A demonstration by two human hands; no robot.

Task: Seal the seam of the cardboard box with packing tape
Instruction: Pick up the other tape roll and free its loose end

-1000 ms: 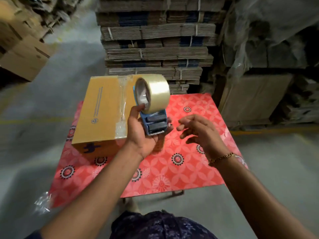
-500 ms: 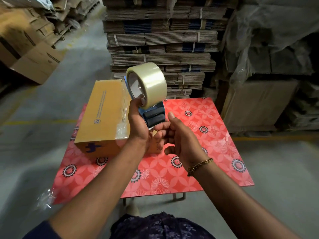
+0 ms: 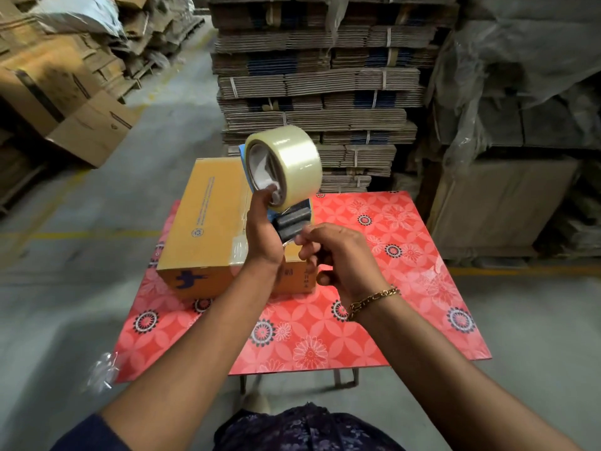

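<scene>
A yellow-brown cardboard box [image 3: 208, 219] lies on the left half of a red patterned table [image 3: 374, 304], with clear tape along its top seam and over its near edge. My left hand [image 3: 261, 236] holds a blue tape dispenser [image 3: 292, 219] above the box's right side, thumb in the core of its clear tape roll [image 3: 289, 164]. My right hand [image 3: 338, 258] is at the dispenser's lower end, fingertips pinched at the cutter where the tape comes off. Whether tape is between the fingers is too small to see.
Tall stacks of flat bundled cardboard [image 3: 318, 92] stand right behind the table. Loose boxes [image 3: 65, 102] are piled at the left, plastic-wrapped pallets [image 3: 520, 125] at the right. Grey concrete floor with yellow lines surrounds the table. Crumpled clear plastic [image 3: 100, 369] hangs off the table's near-left corner.
My left hand has lifted the dispenser higher and tilted it. My right hand came in from the right, reached the dispenser's lower end and now pinches there.
</scene>
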